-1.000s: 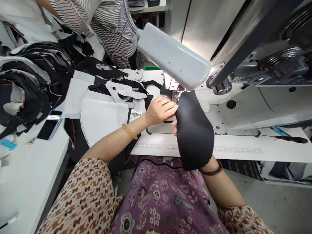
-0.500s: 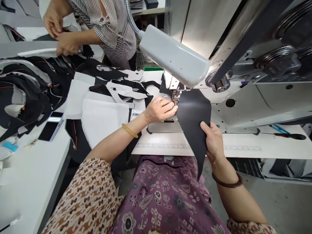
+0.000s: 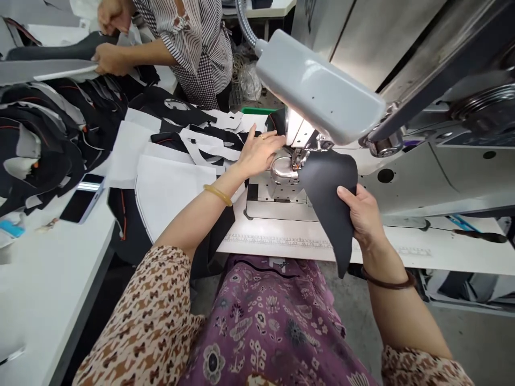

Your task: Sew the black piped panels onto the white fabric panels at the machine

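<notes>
My right hand (image 3: 364, 213) grips the right edge of a dark, smooth fabric piece (image 3: 330, 198), thumb on top. That piece runs from beside the presser foot (image 3: 298, 159) of a sewing machine (image 3: 322, 86) down past the table's front edge, ending in a point. My left hand (image 3: 261, 151) is left of the presser foot, fingers spread, above the machine's bed and next to a dark piece (image 3: 277, 122) behind the needle. It seems to hold nothing, though what the fingertips touch is not clear.
Black and white cut pieces (image 3: 177, 182) lie left of the machine. A phone (image 3: 83, 198) rests on the left table. A ruler strip (image 3: 281, 241) lines the front edge. An awl-like tool (image 3: 480, 235) lies at right. A co-worker's hand (image 3: 112, 59) handles fabric at upper left.
My left hand has left the spot in front of the needle, moving back and left, its fingers opening. My right hand still holds the dark piece, whose lower point has lifted and swung right.
</notes>
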Demonstrator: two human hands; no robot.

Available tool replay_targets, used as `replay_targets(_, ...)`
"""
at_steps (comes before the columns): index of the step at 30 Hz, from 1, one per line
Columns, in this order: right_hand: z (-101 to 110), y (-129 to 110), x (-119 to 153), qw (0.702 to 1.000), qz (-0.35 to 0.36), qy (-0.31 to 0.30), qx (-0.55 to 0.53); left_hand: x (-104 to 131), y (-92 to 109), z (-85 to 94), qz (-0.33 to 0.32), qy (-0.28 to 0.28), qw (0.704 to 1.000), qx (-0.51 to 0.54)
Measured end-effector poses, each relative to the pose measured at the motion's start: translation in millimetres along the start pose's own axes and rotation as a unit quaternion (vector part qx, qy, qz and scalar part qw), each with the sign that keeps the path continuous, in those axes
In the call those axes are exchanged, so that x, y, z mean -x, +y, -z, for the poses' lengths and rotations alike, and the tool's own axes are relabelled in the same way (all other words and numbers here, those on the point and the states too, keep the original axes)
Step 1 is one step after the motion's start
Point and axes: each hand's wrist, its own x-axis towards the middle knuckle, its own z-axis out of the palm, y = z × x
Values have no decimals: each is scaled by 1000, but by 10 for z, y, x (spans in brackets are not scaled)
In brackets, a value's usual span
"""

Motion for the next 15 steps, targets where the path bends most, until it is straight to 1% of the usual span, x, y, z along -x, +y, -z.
replay_targets(1,7,-15,-32,1000,1,0,9,-21,-36,-45,2,-20,1000,7)
replay_targets(3,26,-47,-91,1000,8,-4,23,-34,-69,-133,22,-38,999,8)
replay_targets(6,67,-93,-166,998,6,-18,57,2,-52,-225,45,-29,999,-11)
replay_targets(10,118,-147,-262,994,-13,-26,107,85,-11,-255,47,-16,998,-37)
replay_targets(15,130,-212,-338,988,-31,-21,147,161,4,-252,64,-10,998,-27)
